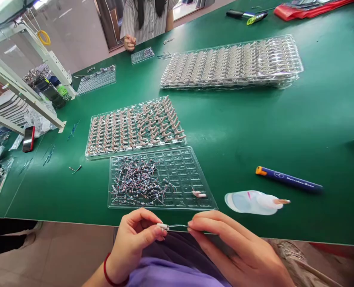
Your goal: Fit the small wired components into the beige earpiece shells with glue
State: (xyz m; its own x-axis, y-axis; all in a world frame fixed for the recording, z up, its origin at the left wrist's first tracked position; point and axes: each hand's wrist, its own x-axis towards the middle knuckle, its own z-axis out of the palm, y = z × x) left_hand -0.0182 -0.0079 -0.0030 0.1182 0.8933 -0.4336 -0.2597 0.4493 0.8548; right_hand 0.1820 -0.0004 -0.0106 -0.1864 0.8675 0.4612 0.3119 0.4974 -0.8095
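My left hand (141, 235), with a red band at the wrist, pinches a small white tubular part (163, 226) at the table's front edge. Thin wires (177, 226) stretch from that part to my right hand (224, 239), whose thumb and forefinger are closed on their far end. Just beyond my hands lies a clear plastic tray (184, 167) with a heap of small wired components (139, 179) on its left side. A pinkish-white part (198, 194) rests near its right front corner.
Behind is a tray of beige parts (132, 127); stacked filled trays (230, 63) lie farther back. At right are a squeeze bottle (251, 202) and a blue tube (290, 179). A metal frame (33, 99) and a phone (28, 139) are left. Another person (148, 22) sits opposite.
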